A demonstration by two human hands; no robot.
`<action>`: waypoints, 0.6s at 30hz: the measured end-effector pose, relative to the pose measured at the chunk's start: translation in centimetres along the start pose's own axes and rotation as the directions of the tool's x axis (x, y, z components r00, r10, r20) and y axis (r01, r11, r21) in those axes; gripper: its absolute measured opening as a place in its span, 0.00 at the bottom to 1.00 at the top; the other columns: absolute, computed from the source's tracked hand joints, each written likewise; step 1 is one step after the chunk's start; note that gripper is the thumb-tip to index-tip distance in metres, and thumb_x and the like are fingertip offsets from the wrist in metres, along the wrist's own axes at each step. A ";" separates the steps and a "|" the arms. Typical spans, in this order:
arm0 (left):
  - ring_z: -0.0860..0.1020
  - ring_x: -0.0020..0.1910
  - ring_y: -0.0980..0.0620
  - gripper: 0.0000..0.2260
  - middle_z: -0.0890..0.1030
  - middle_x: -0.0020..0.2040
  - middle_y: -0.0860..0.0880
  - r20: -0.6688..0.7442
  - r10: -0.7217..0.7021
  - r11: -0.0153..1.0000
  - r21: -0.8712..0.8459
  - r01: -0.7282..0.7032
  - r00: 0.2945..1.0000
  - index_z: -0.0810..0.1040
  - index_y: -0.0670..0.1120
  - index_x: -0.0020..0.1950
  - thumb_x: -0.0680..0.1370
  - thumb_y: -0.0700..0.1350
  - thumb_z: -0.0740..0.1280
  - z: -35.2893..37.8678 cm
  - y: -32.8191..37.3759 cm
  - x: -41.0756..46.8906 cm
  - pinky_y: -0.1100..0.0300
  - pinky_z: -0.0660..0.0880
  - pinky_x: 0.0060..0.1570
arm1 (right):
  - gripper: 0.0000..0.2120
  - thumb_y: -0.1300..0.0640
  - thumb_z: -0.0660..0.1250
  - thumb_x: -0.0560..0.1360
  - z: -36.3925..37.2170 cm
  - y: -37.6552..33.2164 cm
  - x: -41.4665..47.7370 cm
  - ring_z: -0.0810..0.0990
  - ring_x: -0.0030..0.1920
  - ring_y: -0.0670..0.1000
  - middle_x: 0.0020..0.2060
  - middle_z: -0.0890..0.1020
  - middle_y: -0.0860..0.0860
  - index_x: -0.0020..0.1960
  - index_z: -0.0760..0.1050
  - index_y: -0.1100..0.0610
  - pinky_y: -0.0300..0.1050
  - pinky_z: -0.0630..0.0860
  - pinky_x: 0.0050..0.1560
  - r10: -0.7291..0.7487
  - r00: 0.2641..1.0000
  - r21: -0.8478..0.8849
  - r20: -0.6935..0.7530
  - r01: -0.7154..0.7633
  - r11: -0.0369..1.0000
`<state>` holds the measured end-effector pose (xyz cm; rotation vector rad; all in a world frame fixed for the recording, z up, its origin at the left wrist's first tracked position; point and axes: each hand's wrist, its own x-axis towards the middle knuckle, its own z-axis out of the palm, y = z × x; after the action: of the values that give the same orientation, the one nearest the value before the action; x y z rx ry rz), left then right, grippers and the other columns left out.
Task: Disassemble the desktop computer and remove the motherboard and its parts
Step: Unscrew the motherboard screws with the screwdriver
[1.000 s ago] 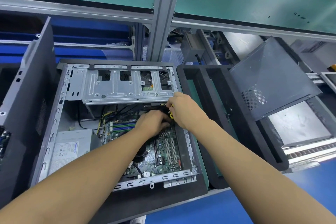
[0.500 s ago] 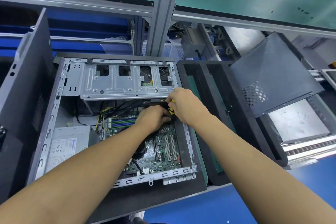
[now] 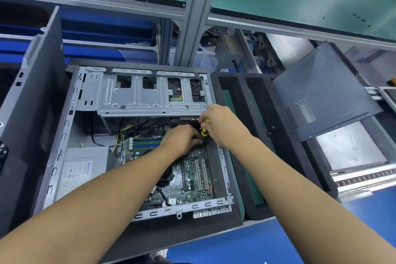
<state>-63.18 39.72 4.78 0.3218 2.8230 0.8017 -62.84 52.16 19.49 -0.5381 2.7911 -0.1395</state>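
Two hands reach down into one open computer (image 3: 64,139). The right hand (image 3: 218,122) grips one yellow screwdriver (image 3: 205,132). The left hand (image 3: 182,138) curls beside it, and I cannot tell if it holds anything.

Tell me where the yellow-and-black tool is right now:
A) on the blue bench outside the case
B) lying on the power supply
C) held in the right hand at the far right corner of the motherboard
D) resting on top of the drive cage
C: the right hand grips the yellow-and-black tool just below the drive cage, over the far right corner of the motherboard.
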 end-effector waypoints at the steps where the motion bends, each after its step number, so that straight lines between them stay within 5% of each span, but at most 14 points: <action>1: 0.80 0.53 0.47 0.09 0.84 0.51 0.52 0.002 -0.001 1.000 0.001 0.001 1.000 0.83 0.61 0.54 0.78 0.59 0.67 0.0 0.0 0.0 0.56 0.67 0.44 | 0.10 0.57 0.62 0.82 0.0 0.0 0.0 0.75 0.58 0.56 0.57 0.75 0.54 0.59 0.80 0.55 0.52 0.75 0.58 -0.001 1.000 -0.001 0.000 0.001 1.000; 18: 0.80 0.53 0.45 0.09 0.83 0.50 0.50 0.045 -0.021 0.999 0.046 0.019 0.999 0.82 0.59 0.56 0.78 0.56 0.66 -0.3 0.2 -0.2 0.55 0.67 0.44 | 0.10 0.58 0.63 0.82 -0.4 -0.2 -0.6 0.75 0.58 0.56 0.57 0.76 0.54 0.59 0.81 0.56 0.52 0.75 0.57 -0.001 1.000 0.033 0.004 0.000 0.999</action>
<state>-63.01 39.72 5.15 0.3143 2.8008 0.7180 -62.37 52.20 20.09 -0.5305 2.7796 -0.1841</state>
